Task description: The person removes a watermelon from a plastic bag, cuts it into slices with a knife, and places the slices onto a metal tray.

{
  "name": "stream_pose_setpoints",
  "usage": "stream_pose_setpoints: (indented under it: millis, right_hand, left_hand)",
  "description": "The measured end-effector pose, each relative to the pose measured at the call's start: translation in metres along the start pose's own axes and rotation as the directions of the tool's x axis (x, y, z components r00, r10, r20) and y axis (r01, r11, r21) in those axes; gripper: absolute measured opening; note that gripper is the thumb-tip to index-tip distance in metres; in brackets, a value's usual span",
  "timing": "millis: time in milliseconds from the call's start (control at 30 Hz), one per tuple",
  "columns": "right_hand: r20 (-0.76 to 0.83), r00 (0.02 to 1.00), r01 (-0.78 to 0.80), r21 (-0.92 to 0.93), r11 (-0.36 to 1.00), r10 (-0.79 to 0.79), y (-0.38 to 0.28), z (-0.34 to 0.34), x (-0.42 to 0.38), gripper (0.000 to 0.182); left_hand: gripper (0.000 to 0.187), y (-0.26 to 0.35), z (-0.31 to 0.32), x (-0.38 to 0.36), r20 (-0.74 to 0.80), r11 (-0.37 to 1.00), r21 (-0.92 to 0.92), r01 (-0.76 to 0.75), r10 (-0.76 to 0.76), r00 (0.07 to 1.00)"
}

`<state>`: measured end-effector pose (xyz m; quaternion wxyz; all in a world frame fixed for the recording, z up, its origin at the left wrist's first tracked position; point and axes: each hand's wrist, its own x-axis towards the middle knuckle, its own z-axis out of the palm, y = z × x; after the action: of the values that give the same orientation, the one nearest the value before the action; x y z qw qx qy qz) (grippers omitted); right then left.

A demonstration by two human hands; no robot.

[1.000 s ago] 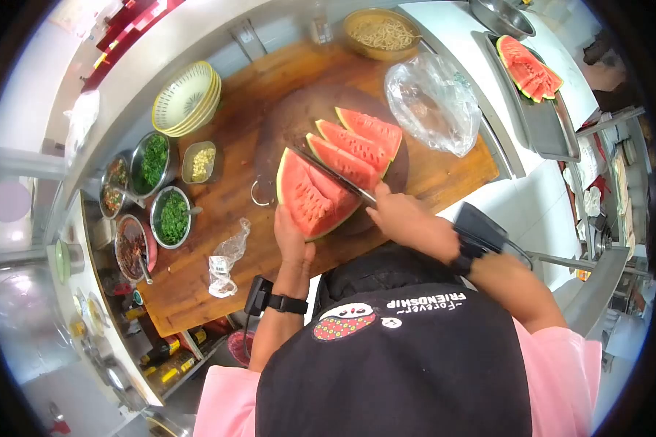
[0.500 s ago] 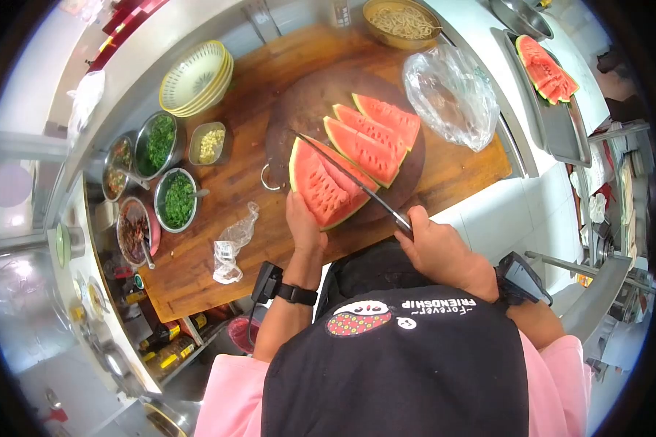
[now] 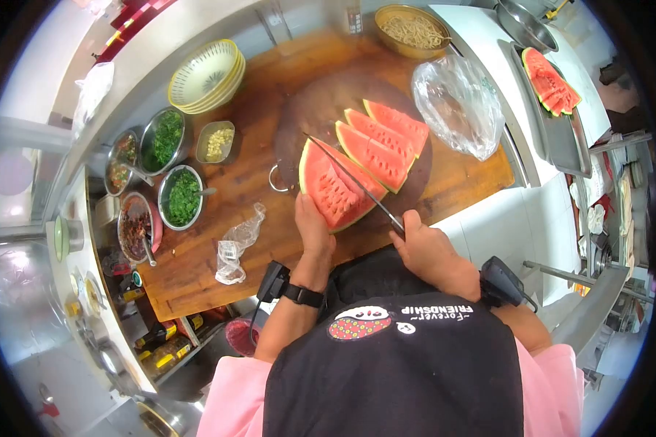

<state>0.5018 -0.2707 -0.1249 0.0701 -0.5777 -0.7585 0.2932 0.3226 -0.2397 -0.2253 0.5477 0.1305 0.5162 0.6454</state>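
A large watermelon wedge (image 3: pixel 330 191) lies on the round dark cutting board (image 3: pixel 321 102). My left hand (image 3: pixel 312 227) presses against its near rind side. My right hand (image 3: pixel 428 249) grips the handle of a long knife (image 3: pixel 353 183), whose blade lies across the top of the wedge. Two cut watermelon slices (image 3: pixel 377 142) rest just beyond it on the board.
A crumpled clear plastic bag (image 3: pixel 455 102) sits right of the board, a smaller one (image 3: pixel 235 247) at the near left. Stacked bowls (image 3: pixel 204 75), metal bowls of chopped greens (image 3: pixel 182 195), a bowl of noodles (image 3: pixel 408 28), and a tray with more watermelon (image 3: pixel 550 81) surround the wooden counter (image 3: pixel 197 262).
My right hand drew the knife back out of the wedge toward me, then set the blade across the wedge further left. The left hand stays on the wedge.
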Motion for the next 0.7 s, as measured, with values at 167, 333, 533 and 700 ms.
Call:
stream_pose_setpoints:
  millis: [167, 333, 533, 700]
  right_hand:
    - [0.016, 0.999, 0.027, 0.06, 0.998, -0.028, 0.003, 0.007, 0.028, 0.028]
    - [0.105, 0.994, -0.035, -0.005, 0.999, 0.035, -0.008, -0.005, 0.029, 0.028]
    - [0.146, 0.989, -0.036, -0.013, 0.999, 0.038, -0.003, -0.004, 0.037, 0.029]
    - [0.194, 0.979, -0.056, -0.049, 0.997, 0.064, -0.013, -0.013, 0.04, 0.028]
  left_hand:
    - [0.025, -0.006, -0.002, 0.003, -0.033, 0.999, 0.01, -0.045, 0.046, 0.998]
    - [0.025, -0.007, -0.002, 0.005, -0.054, 1.0, -0.005, -0.02, 0.019, 0.998]
    - [0.034, 0.01, -0.013, 0.056, 0.044, 0.613, 0.723, -0.32, 0.422, 0.906]
    - [0.039, 0.063, 0.036, 0.127, 0.314, 0.437, 0.807, -0.397, 0.25, 0.916]
